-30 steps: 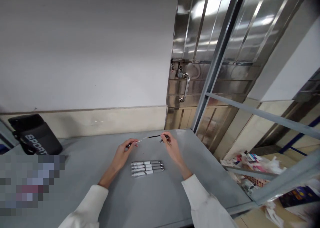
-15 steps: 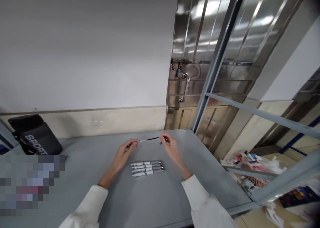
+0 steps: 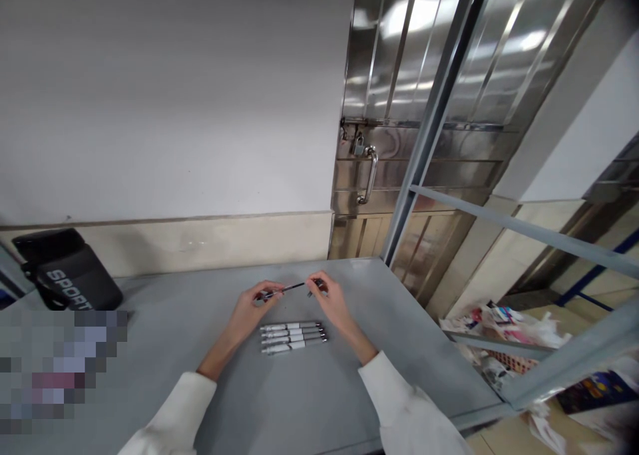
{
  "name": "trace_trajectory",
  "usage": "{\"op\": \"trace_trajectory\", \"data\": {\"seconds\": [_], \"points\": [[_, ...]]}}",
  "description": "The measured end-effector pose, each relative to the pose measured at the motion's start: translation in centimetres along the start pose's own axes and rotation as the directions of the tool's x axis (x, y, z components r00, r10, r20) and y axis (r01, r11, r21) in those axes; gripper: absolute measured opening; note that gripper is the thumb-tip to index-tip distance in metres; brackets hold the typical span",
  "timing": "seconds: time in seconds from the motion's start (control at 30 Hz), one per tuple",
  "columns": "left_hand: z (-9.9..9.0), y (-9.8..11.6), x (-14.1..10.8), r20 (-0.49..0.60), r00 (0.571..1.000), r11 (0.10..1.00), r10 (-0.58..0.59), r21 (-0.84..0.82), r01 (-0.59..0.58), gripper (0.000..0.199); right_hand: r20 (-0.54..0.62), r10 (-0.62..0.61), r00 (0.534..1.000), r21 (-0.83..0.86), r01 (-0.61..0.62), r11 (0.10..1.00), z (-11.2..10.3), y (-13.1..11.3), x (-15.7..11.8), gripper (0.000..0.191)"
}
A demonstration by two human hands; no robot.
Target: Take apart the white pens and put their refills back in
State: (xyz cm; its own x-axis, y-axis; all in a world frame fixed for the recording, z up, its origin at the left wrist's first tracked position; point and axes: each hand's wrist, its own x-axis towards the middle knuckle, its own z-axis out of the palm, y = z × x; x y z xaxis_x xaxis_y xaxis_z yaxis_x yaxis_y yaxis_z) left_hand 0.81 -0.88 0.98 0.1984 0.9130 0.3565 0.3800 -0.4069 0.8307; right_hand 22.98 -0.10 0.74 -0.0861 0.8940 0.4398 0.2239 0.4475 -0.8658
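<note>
Above the grey table, my left hand (image 3: 257,303) is closed around a slim pen barrel (image 3: 264,297), its far end pointing right. A dark ink refill (image 3: 295,286) runs between the hands, its left part inside or against the barrel. My right hand (image 3: 328,294) pinches the refill's right end between thumb and fingers. A small dark piece (image 3: 310,293) sticks out below the right fingers; I cannot tell its kind. Nearer to me, several white-and-grey pens (image 3: 293,337) lie side by side on the table, apart from both hands.
The grey table (image 3: 279,402) reaches back to the wall. A black bag marked SPORT (image 3: 70,275) stands at its left, behind a blurred-out patch. A metal frame post (image 3: 429,136) rises at the right corner. Plastic bags and packages (image 3: 509,325) lie beyond the right edge.
My hands have come closer together, mainly by the right hand moving left. Less of the refill shows between them, and its light tip is out of sight at the barrel.
</note>
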Motion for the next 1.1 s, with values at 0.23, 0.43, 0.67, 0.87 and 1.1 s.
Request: {"op": "trace_trajectory", "data": {"seconds": [0.23,0.43,0.67,0.87,1.1], "points": [[-0.1,0.3,0.0,-0.016,1.0,1.0,-0.006,0.011,0.006,0.028,0.029,0.081,0.996,0.081,-0.083,0.993,0.2,1.2,0.1,0.038],[-0.3,0.0,0.1,-0.033,0.999,1.0,-0.02,0.004,0.02,0.031,-0.188,0.09,0.978,0.062,-0.08,0.995,-1.0,2.3,0.8,0.03],[-0.4,0.0,0.1,-0.031,0.999,1.0,-0.021,-0.005,0.02,0.033,-0.201,0.065,0.977,0.128,-0.04,0.991,-1.8,0.0,0.6,0.027],[-0.4,-0.1,0.1,-0.021,1.0,1.0,-0.01,0.0,0.009,0.03,-0.17,0.072,0.983,0.144,-0.047,0.989,-1.6,-0.2,0.5,0.025],[-0.4,-0.4,0.1,-0.017,1.0,1.0,-0.012,-0.001,0.012,0.031,-0.177,0.037,0.984,0.084,-0.023,0.996,-1.5,0.3,0.7,0.029]]}}
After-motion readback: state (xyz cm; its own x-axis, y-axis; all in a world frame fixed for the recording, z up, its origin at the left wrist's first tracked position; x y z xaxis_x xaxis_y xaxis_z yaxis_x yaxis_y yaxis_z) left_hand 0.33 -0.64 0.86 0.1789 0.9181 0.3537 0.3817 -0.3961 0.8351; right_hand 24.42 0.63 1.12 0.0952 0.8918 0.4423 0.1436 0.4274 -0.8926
